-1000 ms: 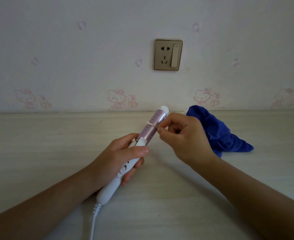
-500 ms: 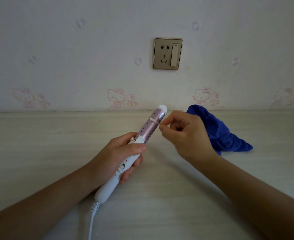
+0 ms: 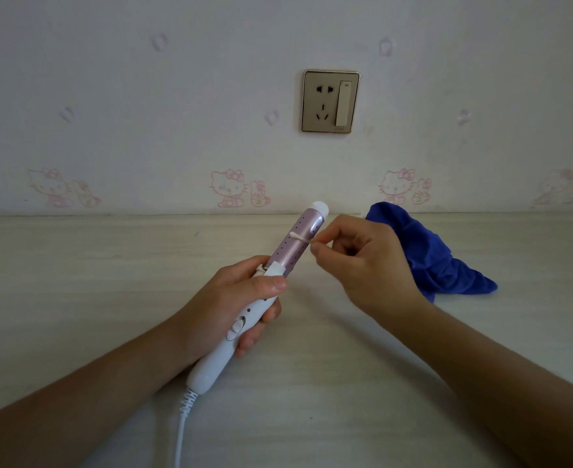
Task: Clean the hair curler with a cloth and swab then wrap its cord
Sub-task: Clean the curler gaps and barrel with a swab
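1. Below: pale wood-grain table (image 3: 75, 282), set against a wall with pink cat stickers (image 3: 226, 189). Beige socket (image 3: 330, 101) with switch higher up, centre.
2. Held above table in left hand (image 3: 231, 298): curler (image 3: 248, 314), tilted, tip pointing up and away to the right.
3. Left fingers curled round the white handle from below, thumb pressed across the top just under the barrel (image 3: 291, 253). Firm grip.
4. Slide switch and small red dot showing on handle below thumb.
5. Barrel pink, dotted with rows of small holes, white cap at tip.
6. Pinched in right hand (image 3: 366, 265): swab (image 3: 302, 237), between thumb and forefinger tips, other fingers curled in toward palm.
7. Swab lying crosswise over upper half of barrel, cotton tip on the pink surface, stick running right to the fingertips.
8. Cord (image 3: 182, 420) trailing from base of handle, ribbed sleeve first, then down out of bottom edge. Not wrapped.
9. Blue cloth (image 3: 440, 258) crumpled on table beyond right hand, near wall. Touched by neither hand.
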Demonstrator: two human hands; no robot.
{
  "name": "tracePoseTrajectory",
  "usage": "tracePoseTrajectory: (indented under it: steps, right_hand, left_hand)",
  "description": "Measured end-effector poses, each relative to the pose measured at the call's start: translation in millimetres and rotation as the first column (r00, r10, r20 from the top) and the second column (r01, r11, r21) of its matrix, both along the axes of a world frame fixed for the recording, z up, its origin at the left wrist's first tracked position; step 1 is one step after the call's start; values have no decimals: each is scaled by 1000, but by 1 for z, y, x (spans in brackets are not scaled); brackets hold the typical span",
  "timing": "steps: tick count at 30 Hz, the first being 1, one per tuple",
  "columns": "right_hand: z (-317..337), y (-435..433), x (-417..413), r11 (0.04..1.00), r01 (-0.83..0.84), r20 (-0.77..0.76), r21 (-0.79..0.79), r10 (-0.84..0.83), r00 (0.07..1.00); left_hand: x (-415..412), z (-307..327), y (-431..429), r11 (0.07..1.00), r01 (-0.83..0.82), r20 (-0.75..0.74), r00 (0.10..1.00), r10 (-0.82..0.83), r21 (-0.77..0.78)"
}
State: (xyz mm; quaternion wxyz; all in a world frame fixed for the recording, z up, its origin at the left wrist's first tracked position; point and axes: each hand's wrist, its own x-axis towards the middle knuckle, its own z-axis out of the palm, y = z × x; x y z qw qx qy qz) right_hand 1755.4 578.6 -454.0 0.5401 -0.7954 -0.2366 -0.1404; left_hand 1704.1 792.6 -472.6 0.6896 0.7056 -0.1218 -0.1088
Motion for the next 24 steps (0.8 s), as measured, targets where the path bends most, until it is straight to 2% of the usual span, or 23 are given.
tracePoseTrajectory:
  steps: [4,11,16,20,24]
  right_hand:
    - [7,-9,10,985,112,-59,129,-105,993]
    - [-3,0,-2,998,58,-20,21,-58,998]
    - [9,-9,8,980,164,-31,116,-162,986]
    - [-1,3,-3,999,10,-34,34,-9,999]
    - [-6,10,-9,984,-170,-55,-48,167,984]
  left_hand:
    - [1,-1,1,1000,0,-3,1000,0,12]
    - [0,-4,1,1000,13,3,1000,-13,7]
    - [1,-1,0,999,35,15,999,-35,19]
    - [1,-1,0,1000,7,2,1000,-7,4]
    - [0,-1,2,997,10,-17,1000,-11,-78]
